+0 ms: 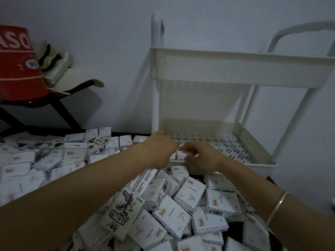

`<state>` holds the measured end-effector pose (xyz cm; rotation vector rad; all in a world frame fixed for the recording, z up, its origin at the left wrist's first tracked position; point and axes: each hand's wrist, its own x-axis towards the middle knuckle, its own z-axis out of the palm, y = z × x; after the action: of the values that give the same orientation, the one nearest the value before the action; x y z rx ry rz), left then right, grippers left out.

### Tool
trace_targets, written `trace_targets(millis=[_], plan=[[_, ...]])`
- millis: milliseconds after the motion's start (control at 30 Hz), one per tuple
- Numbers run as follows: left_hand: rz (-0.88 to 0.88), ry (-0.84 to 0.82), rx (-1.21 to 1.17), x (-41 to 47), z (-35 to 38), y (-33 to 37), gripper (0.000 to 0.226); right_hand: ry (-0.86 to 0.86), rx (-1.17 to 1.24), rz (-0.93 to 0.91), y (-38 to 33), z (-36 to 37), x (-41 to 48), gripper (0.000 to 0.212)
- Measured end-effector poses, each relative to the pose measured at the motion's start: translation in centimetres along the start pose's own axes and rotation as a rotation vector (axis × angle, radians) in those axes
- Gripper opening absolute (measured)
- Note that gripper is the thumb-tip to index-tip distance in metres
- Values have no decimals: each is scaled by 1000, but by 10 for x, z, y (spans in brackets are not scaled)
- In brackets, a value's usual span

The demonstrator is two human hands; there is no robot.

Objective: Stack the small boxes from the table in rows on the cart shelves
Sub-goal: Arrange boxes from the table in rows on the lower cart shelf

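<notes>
Dim, blue-grey indoor light, flat and grainy, without glare. Soft shadow thrown left of the cart (pixel 155 98) post onto the wall (pixel 108 33), suggesting a source off to the right. Deeper gloom beneath the upper shelf (pixel 235 71) and in the gaps between the boxes (pixel 190 194). Slight smear on the left hand (pixel 161 147) and right hand (pixel 203 158). Print legible on the nearest boxes, mushy on those at far left. Wide-angle bowing at the edges: cart handle curved, forearms ballooning toward the lower corners.
</notes>
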<state>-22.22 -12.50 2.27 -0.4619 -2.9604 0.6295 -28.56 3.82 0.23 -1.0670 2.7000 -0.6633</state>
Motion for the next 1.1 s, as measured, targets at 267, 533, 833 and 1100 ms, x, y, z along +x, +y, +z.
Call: trace_targets(millis=[267, 533, 833, 1100], plan=[[-52, 45, -94, -7, -7, 2, 32, -6, 49, -7, 3, 4, 0, 32], [-71, -175, -122, 9, 0, 4, 25, 20, 38, -36, 3, 7, 1, 28], [-121, -272, -296, 18, 2, 5, 59, 34, 45, -18, 7, 8, 1, 34], [-152, 121, -458, -17, -25, 28, 29, 53, 123, 12, 6, 3, -9, 42]])
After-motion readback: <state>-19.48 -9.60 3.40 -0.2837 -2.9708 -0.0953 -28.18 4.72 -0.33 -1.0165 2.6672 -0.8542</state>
